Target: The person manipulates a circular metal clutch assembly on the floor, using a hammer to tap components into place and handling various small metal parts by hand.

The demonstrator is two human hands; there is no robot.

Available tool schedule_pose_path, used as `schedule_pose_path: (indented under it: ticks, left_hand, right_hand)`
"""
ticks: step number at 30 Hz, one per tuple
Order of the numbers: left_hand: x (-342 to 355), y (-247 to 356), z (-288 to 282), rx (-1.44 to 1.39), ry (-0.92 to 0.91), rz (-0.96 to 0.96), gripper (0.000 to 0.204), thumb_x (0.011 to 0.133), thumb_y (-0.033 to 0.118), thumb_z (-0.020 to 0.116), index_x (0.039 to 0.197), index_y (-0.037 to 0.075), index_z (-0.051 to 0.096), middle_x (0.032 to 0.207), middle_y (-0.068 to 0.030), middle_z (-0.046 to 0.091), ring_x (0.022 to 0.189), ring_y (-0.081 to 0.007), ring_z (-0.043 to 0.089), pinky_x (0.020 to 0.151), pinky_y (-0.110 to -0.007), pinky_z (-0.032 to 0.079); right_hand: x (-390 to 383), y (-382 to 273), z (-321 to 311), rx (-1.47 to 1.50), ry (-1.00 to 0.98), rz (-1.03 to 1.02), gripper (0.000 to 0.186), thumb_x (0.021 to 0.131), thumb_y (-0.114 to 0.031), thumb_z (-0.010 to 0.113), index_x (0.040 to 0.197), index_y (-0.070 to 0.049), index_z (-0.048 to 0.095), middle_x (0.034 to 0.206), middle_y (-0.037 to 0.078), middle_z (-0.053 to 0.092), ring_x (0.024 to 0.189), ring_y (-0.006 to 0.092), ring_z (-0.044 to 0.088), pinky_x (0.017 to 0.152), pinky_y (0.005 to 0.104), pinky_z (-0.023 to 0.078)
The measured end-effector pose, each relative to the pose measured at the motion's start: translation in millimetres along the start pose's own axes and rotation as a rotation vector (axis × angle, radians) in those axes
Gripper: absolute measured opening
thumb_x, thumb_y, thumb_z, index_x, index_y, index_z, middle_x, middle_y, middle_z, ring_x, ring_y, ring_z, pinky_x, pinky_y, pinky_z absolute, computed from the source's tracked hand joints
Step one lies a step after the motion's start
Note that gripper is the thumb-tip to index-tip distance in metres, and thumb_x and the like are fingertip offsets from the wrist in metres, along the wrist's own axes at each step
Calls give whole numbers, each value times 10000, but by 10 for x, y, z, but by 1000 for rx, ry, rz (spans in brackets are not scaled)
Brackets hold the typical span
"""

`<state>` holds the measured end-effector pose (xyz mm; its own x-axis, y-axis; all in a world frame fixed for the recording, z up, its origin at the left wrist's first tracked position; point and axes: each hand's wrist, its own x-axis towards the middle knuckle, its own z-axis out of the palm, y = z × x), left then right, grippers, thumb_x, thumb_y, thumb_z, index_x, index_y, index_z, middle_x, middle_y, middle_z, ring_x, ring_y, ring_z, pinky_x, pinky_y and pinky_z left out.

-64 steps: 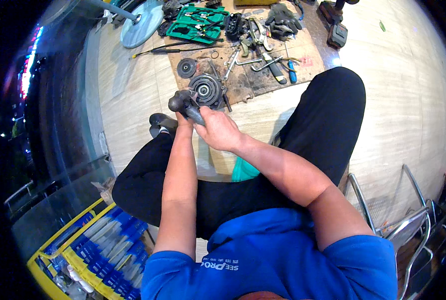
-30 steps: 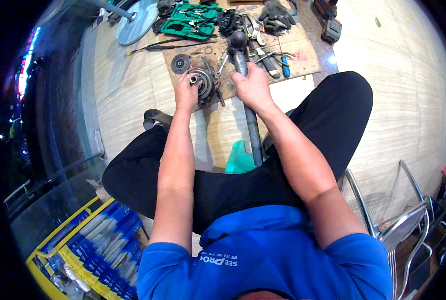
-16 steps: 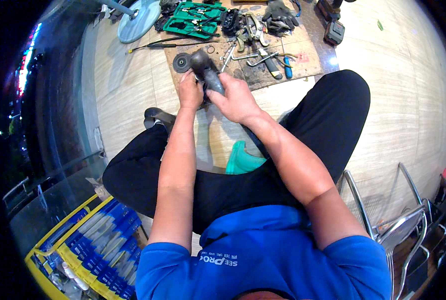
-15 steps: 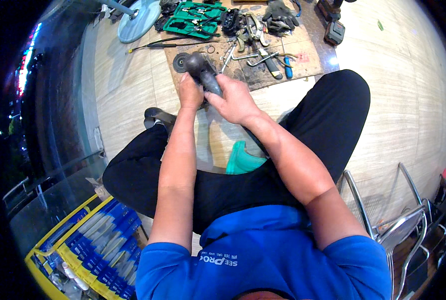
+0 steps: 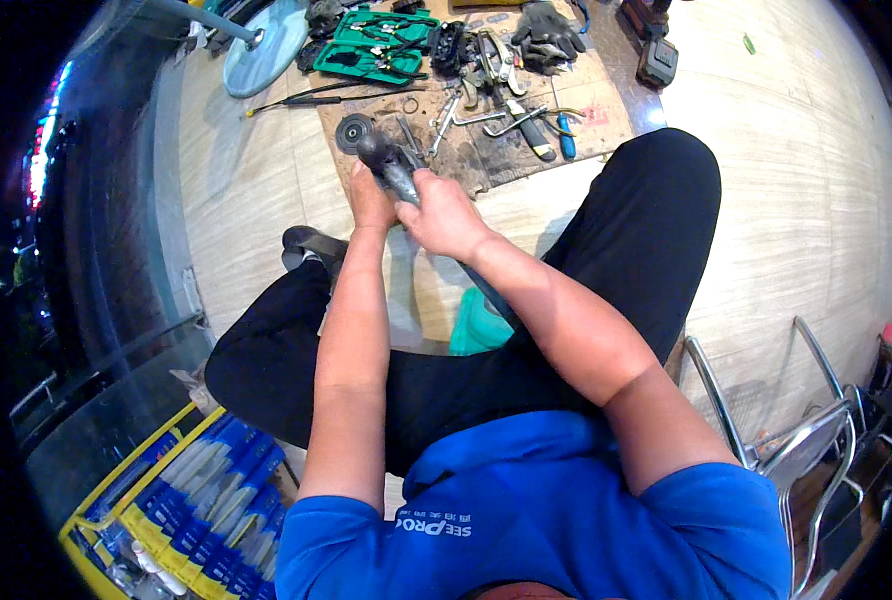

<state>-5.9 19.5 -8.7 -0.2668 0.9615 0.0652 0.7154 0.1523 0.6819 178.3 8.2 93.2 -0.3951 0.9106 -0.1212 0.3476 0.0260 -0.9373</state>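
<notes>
My right hand wraps around a dark grey, tube-like thing with a rounded knob end; its exact kind I cannot make out. A dark shaft shows under my right forearm, perhaps part of the same thing. Close against its left side is my left hand, closed, its fingers mostly hidden. Just beyond the knob a round black disc lies on a stained cardboard sheet. Wrenches lie to the right of the knob.
Farther right are a hammer-like tool, pliers and a blue-handled screwdriver. A green tool case, dark gloves and a cordless tool stand beyond. A green plastic object sits between my legs; a metal chair is at right.
The view has shifted slightly. Both hands and the grey thing have come a little toward me relative to the cardboard, showing more of the tools and surface beyond the knob.
</notes>
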Motion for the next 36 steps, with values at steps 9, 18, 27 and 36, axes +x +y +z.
schedule_pose_path:
  ticks: [9,18,27,36]
  left_hand:
    - [-20,53,6,-81,-7,-25,592,702,79,702,1277,111,560,1122,-169,634,1052,-366,601,897,-427,471]
    - [10,-370,85,-264,12,24,573,683,76,726,1238,76,583,1172,-104,637,1082,-237,605,952,-355,452]
    - [3,-353,39,-182,-27,-28,546,666,79,728,1196,82,598,1128,-129,640,1064,-288,608,922,-379,459]
    - [-79,-141,0,-163,-2,-27,617,687,31,698,1286,95,561,1162,-143,623,1093,-333,587,946,-387,446]
  right_hand:
    - [-62,-49,-56,9,-10,15,294,830,-222,637,913,45,546,841,307,623,856,478,607,756,519,487]
    - [-109,-34,65,15,-49,10,301,835,-223,647,936,41,544,862,306,629,867,481,606,767,519,486]
    - [-138,-65,46,-16,-58,9,304,842,-233,638,961,30,540,875,299,633,880,474,608,779,518,484]
    - [-161,-69,4,10,-39,29,307,848,-247,633,954,27,541,868,302,631,885,472,608,776,523,481]
